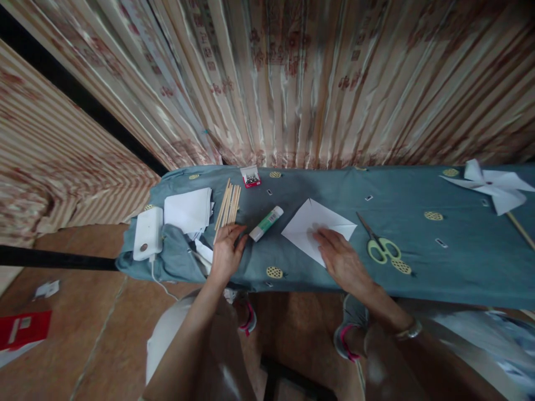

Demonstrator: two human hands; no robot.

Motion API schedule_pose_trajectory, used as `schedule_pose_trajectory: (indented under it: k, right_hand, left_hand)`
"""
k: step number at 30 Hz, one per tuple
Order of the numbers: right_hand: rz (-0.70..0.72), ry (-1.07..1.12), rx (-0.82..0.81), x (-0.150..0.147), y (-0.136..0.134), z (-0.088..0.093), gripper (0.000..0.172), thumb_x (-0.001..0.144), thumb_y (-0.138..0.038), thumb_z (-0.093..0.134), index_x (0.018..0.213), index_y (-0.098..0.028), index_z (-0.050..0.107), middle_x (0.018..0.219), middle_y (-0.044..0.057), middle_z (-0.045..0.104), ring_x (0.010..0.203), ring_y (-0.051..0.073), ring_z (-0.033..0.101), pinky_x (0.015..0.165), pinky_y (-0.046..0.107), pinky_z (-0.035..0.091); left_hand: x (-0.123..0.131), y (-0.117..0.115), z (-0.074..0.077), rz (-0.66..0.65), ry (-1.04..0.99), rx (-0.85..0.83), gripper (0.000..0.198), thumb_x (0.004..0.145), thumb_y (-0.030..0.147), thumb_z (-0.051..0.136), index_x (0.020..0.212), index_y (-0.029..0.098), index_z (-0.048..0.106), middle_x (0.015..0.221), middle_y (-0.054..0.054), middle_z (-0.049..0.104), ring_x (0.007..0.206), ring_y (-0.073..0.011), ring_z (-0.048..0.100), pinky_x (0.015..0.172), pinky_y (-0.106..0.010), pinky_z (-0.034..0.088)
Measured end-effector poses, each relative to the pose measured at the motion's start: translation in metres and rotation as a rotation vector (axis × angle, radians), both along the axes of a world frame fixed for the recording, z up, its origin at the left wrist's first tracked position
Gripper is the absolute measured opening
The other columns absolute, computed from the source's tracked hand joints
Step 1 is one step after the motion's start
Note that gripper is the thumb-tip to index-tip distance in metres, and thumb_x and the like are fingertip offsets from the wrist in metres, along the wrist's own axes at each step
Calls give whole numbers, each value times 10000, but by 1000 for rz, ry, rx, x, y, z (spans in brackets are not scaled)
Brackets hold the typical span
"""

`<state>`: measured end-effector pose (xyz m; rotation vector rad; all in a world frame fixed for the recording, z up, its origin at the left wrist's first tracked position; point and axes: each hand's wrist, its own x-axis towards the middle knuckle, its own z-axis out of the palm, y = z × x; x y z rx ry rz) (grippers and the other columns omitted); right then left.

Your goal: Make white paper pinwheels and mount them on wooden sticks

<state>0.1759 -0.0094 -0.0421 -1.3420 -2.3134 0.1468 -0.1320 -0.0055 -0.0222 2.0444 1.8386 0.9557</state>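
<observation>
Right hand [340,259] flat on paper [309,220], fingers nearly together, probably steadying it. Paper sits between glue stick [266,223] and scissors [378,243], presumably for easy reach. Left hand [227,250] curled by sticks [229,203]; can't tell if gripping.

Your right hand [340,262] hides part of the paper square [308,217]; pinwheel stick [520,229] runs off right edge.

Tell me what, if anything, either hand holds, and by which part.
The right hand rests on the square white paper sheet without visibly gripping it. The left hand is at the thin pale wooden sticks' near ends; any grip cannot be told.
</observation>
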Motion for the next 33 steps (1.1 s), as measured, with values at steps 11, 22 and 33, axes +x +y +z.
schedule_pose_trajectory:
  k: [11, 22, 33]
  right_hand:
    - [-39, 28, 27, -5, -1, 5, 348, 965, -259, 408, 1245, -149, 582, 1293, 159, 583, 1227, 290, 511, 1044, 496, 450]
    - [-125, 242, 72, -30, -24, 24, 353, 960, -223, 443, 1310, -212, 484, 1394, 148, 488, 1309, 284, 457, 1066, 512, 442]
    - [-271, 778, -229, -49, -38, 41, 425, 917, -368, 542, 1311, -210, 525, 1359, 142, 561, 1236, 264, 547, 1002, 453, 485]
  left_hand:
    - [34, 13, 0, -11, 43, -109, 288, 876, 348, 576, 1061, 145, 665, 987, -105, 629, 947, -251, 601, 851, -369, 492]
    - [67, 15, 15, -7, -373, -185, 251, 858, 385, 555, 899, 173, 683, 795, -37, 611, 743, -178, 570, 679, -287, 445]
    - [102, 8, 31, -160, -1101, -484, 378, 700, 529, 685, 668, 159, 620, 621, 11, 536, 614, -114, 465, 622, -246, 391]
